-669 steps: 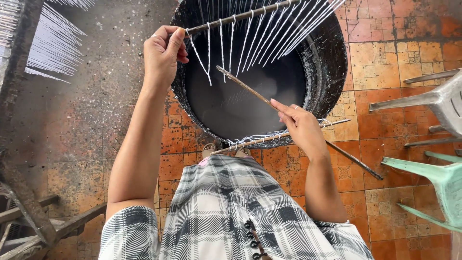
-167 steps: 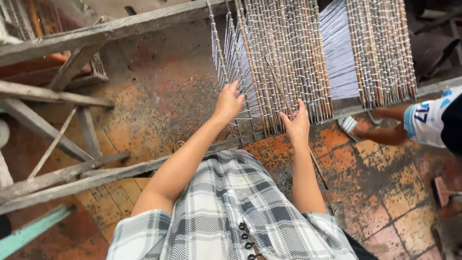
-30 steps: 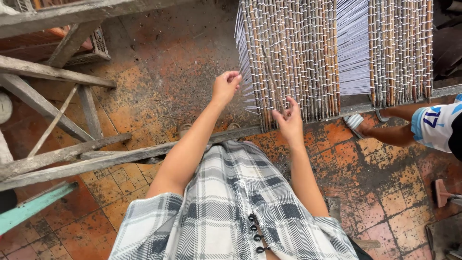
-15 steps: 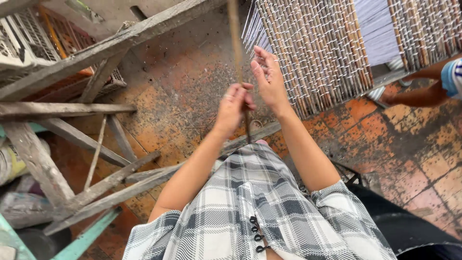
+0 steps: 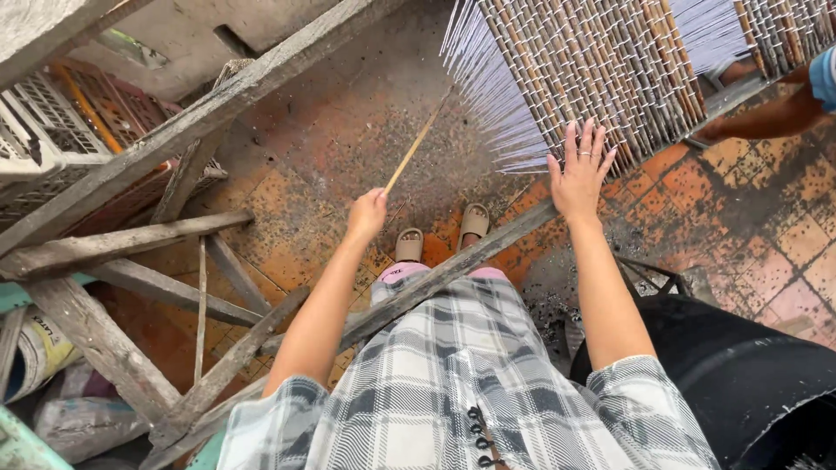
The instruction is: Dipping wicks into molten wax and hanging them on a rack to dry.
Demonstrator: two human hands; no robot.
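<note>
Now left hand (image 5: 367,214) grips stick (image 5: 416,144); right hand (image 5: 578,174) flat on rod rack (image 5: 601,65).

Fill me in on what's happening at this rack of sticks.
A person in a grey-and-white plaid shirt stands at a weathered wooden frame. Their left hand grips one thin bamboo stick, pointing it up and away over the stained orange tile floor. Their right hand lies open, fingers spread, against the dense row of bamboo sticks strung with white threads. Another person's arm shows at the upper right, beyond the rack.
</note>
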